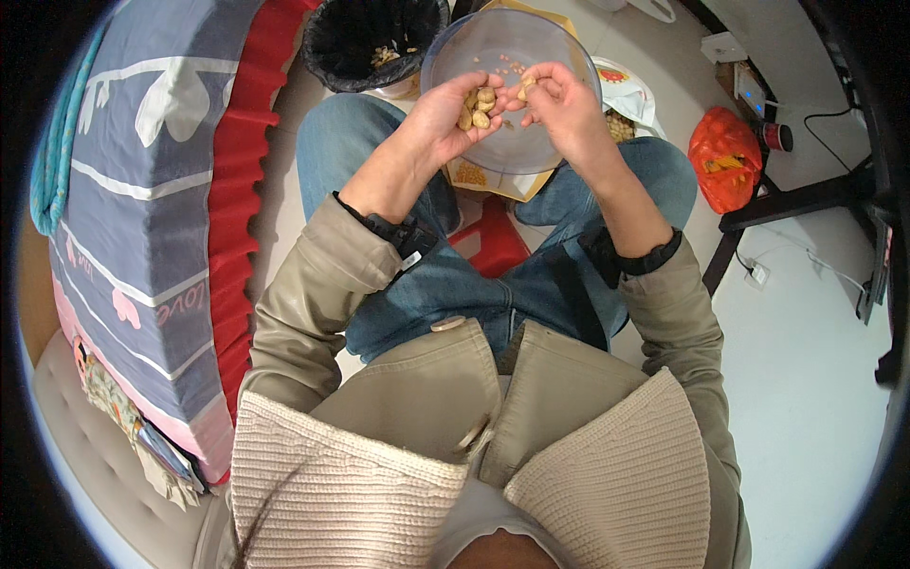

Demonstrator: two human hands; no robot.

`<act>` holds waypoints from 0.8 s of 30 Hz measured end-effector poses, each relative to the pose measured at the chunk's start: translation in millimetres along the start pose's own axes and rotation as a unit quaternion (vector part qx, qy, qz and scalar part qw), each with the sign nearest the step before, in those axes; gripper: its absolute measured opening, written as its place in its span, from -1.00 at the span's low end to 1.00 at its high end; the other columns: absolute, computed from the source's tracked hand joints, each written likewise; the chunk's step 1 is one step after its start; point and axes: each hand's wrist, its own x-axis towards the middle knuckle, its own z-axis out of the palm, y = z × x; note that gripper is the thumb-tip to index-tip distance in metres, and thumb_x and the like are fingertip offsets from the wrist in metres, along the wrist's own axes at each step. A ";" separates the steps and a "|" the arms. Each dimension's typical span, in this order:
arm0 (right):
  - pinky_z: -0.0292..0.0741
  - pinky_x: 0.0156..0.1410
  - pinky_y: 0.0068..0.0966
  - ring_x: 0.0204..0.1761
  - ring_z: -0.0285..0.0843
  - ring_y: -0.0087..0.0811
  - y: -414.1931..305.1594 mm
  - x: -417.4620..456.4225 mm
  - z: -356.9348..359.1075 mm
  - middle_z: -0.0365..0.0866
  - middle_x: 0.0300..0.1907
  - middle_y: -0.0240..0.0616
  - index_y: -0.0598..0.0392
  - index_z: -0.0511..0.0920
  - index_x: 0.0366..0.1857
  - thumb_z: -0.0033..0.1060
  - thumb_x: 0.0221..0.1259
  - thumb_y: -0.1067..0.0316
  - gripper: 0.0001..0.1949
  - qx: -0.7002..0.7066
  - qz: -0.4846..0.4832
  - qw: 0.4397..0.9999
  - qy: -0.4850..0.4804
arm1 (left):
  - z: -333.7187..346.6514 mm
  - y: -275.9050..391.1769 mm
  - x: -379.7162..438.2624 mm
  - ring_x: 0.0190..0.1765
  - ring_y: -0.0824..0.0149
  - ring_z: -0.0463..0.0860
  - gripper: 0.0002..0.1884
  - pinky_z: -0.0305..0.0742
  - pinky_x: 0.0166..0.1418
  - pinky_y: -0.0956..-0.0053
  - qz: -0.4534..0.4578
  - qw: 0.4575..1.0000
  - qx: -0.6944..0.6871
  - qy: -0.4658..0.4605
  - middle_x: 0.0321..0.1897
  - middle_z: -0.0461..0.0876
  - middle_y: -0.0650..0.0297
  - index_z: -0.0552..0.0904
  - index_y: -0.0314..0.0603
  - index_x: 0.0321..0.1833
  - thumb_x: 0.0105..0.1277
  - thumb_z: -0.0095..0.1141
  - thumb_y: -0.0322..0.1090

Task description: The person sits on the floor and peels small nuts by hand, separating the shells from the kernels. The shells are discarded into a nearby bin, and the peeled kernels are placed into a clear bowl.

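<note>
Several unshelled peanuts (478, 108) rest in the cupped palm of my left hand (455, 114). The fingers and thumb of my right hand (565, 107) pinch a peanut pod (527, 88), close beside the left fingertips. Whether that pod is cracked is too small to tell. Both hands are over a clear plastic bowl (462, 53). A few small pinkish peanut kernels (512, 65) lie in the bowl. Beneath it is a yellow cardboard box (530, 186), partly hidden by the bowl.
A black-lined bin (334, 60) holding shells (384, 55) stands at the upper left. Right of the bowl is a white bag (633, 96) with peanuts (620, 126). Farther right are a red plastic bag (724, 156) and a dark table frame (789, 203). A bed (178, 178) borders the left.
</note>
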 end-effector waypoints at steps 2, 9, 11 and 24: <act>0.41 -0.35 -0.66 -0.37 0.53 -0.54 1.9 -1.9 -1.4 0.56 -0.30 -0.19 0.24 0.40 -0.21 -0.12 0.22 0.44 -0.85 0.029 -0.003 1.000 0.000 | -4.6 -5.2 -0.3 -0.35 0.46 0.55 -0.80 0.48 -0.40 0.59 0.001 1.000 -0.002 -0.024 -0.42 0.56 0.26 0.49 -0.25 -0.23 0.32 -0.16 -0.28; 0.37 -0.22 -0.64 -0.31 0.39 -0.54 -1.5 -15.4 -5.9 0.48 -0.28 -0.21 0.24 0.30 -0.07 -0.21 0.29 0.44 -0.80 0.138 0.053 0.988 -0.038 | 19.9 -15.3 -16.0 -0.44 0.57 0.43 -0.85 0.29 -0.45 0.69 0.086 0.991 0.105 -0.013 -0.43 0.54 0.38 0.53 -0.17 -0.21 0.26 -0.02 -0.29; 0.36 -0.22 -0.64 -0.30 0.39 -0.52 -0.8 -15.7 -9.9 0.48 -0.29 -0.19 0.25 0.29 -0.07 -0.23 0.29 0.45 -0.80 0.183 0.056 0.980 -0.045 | 27.1 -14.7 -18.5 -0.43 0.58 0.41 -0.84 0.24 -0.43 0.72 0.096 0.984 0.150 -0.016 -0.44 0.52 0.41 0.54 -0.15 -0.19 0.26 -0.01 -0.28; 0.37 -0.37 -0.69 -0.47 0.43 -0.63 8.0 -10.6 -10.9 0.55 -0.45 -0.36 0.19 0.49 -0.30 -0.01 0.22 0.19 -0.75 -0.063 0.073 0.995 -0.007 | 28.0 -13.2 -7.7 -0.50 0.62 0.33 -0.83 0.19 -0.52 0.72 0.153 0.957 0.246 0.023 -0.55 0.45 0.46 0.58 -0.17 -0.29 0.17 0.16 -0.24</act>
